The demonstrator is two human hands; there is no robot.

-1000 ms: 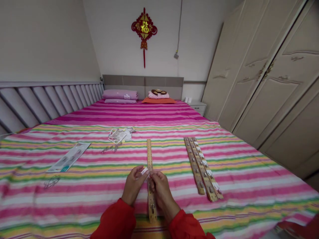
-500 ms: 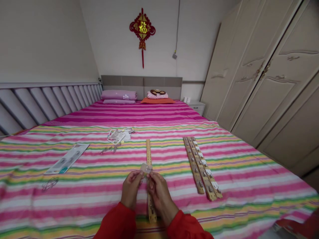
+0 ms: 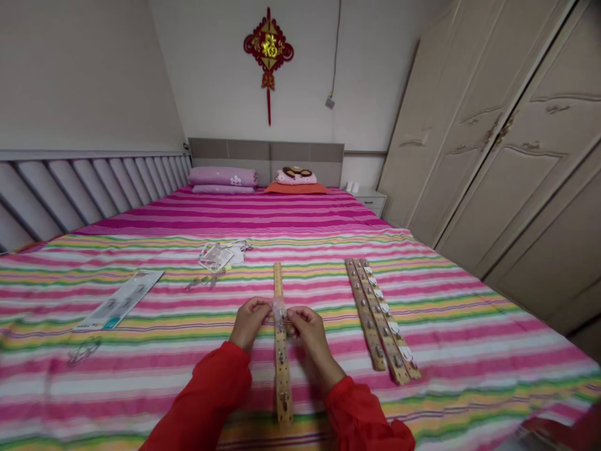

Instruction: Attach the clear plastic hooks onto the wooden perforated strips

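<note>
A small piece of clear plastic [image 3: 278,305] is between my hands, just above a narrow wooden strip [image 3: 278,279]. My left hand [image 3: 248,322] pinches its left edge between thumb and fingers. Closed in a pinch at the other edge is my right hand [image 3: 310,332]; its fingertips partly hide what they grip. The strip lies lengthwise away from me, with small holes along it. Several small metal fittings [image 3: 283,398] sit on its nearer half, and the plastic covers part of its middle.
On the right lie three wooden strips [image 3: 365,313] with metal fittings, one also bearing white pieces [image 3: 394,329]. At left are a flat packet [image 3: 119,300] and thin loops [image 3: 84,349]. Small packets [image 3: 220,255] are piled farther back. Pillows [image 3: 223,176] rest by the headboard.
Both hands have moved slightly forward with the clear plastic, which is now lower over the strip. More of the strip's near half and its metal fittings show.
</note>
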